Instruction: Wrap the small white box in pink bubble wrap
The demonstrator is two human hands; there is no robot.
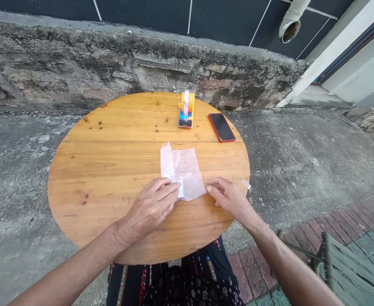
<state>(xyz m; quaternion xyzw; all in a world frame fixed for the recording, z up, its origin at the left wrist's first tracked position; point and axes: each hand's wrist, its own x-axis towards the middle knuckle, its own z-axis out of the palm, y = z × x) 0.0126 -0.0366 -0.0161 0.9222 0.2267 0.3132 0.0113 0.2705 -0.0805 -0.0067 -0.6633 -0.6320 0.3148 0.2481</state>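
A sheet of bubble wrap point(188, 163) lies on the wooden table, its left side folded over into a whitish, layered strip. My left hand point(153, 204) is closed over the lower end of that fold, fingertips pressing on it; whatever may be inside the fold is hidden. At the sheet's lower right corner, my right hand point(227, 195) has thumb and index finger close together on the edge, the other fingers curled. A short piece of clear tape point(246, 185) sticks out from the table's right edge, just beyond my right hand.
The round wooden table point(110, 170) carries a yellow and blue tape dispenser point(186, 109) at the far side and a phone in a red case point(222, 127) to its right. Behind stands a stone wall base point(94, 72). A slatted green chair point(349, 267) is at lower right.
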